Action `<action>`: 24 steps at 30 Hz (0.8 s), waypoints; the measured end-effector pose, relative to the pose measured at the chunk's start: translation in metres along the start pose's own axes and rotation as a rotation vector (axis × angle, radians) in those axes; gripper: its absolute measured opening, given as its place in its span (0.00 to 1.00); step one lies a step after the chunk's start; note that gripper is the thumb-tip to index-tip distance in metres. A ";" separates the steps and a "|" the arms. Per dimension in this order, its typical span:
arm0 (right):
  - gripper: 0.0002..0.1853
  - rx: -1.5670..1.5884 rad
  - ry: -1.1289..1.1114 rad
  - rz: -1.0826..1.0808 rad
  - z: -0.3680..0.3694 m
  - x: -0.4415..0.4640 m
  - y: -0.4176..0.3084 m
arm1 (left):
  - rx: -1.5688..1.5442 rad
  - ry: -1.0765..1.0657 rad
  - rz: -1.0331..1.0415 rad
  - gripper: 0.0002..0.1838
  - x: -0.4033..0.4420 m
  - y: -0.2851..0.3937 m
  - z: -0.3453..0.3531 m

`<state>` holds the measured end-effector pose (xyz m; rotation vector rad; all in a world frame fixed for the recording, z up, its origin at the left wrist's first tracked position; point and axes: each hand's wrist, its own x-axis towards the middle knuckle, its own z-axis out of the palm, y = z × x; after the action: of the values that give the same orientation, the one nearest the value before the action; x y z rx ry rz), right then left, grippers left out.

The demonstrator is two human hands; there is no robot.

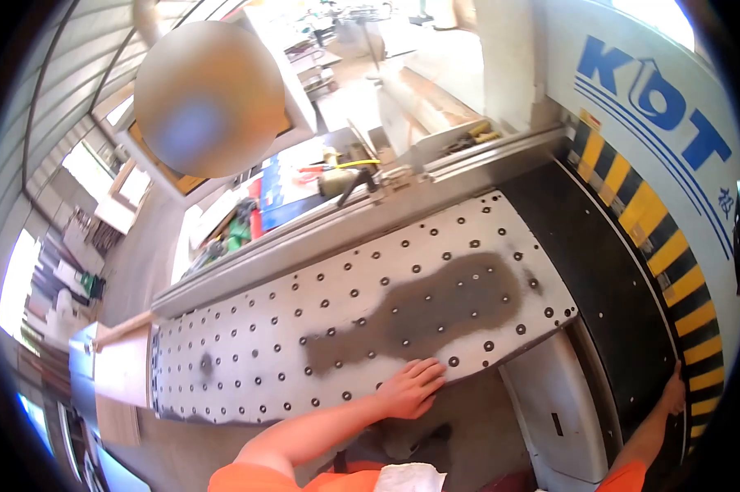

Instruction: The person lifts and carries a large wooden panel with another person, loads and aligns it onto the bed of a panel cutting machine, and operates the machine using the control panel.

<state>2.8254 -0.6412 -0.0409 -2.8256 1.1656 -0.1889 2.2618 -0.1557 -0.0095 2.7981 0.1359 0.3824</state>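
Observation:
My left hand (411, 387) rests on the near edge of a white metal table (231, 348) dotted with rows of small round fittings. Its fingers lie fairly flat and hold nothing. Just beyond the fingertips, a dark, dusty stain (419, 307) spreads over the tabletop. Far to the right, my right hand (673, 392) is at the edge of a black bed panel (603, 271), beside the yellow-and-black striped border (681, 287). A finger there appears stretched out, and I see no object in that hand.
A metal rail (304, 254) runs along the table's far side. Behind it, assorted tools (345, 176) lie on a bench. A grey machine housing (649, 115) with blue lettering rises at right. Boards (124, 369) stand at left. A round blur hides the upper left.

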 end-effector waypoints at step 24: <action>0.38 -0.248 -1.131 -0.609 0.059 -0.604 0.622 | -0.176 -0.069 0.302 0.27 -0.183 -0.021 -0.041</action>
<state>1.9755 -0.6534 -0.2247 -2.5789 0.0794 1.3794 2.0734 -0.1481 -0.0243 2.6540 -0.3237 0.3465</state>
